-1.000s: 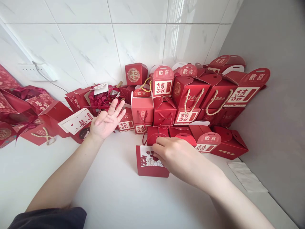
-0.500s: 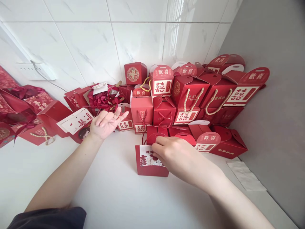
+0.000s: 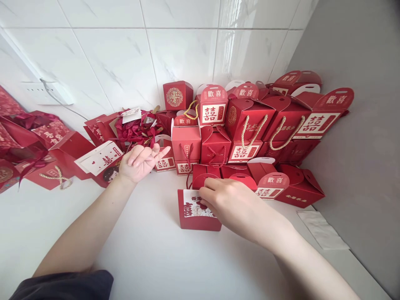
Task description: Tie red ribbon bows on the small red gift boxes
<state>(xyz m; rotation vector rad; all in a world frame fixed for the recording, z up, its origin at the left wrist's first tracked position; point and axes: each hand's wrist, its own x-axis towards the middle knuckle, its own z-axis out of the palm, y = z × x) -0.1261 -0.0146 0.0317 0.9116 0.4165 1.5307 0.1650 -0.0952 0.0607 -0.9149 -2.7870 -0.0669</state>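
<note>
A small red bag with a white printed panel (image 3: 200, 223) stands upright on the white table (image 3: 150, 250). At its upper right edge is my right hand (image 3: 229, 200), its fingers closed on the top of the bag; the fingertips are partly hidden. My left hand (image 3: 139, 162) is raised to the left, palm up, with the index finger stretched out and the other fingers curled; nothing shows in it. Behind that hand lies a white card with a red character (image 3: 106, 159). Just behind the bag stand low red boxes (image 3: 204, 173).
Stacked red gift boxes (image 3: 250, 121) line the tiled wall. Red bags with ribbons (image 3: 73, 150) fill the left side. A folded white tissue (image 3: 321, 230) lies at the right, beside a grey panel (image 3: 359, 166). A socket (image 3: 46, 93) with a cable is on the wall.
The fingers of my left hand have curled in slightly, with the index finger still stretched out. My right hand and the bag have hardly moved.
</note>
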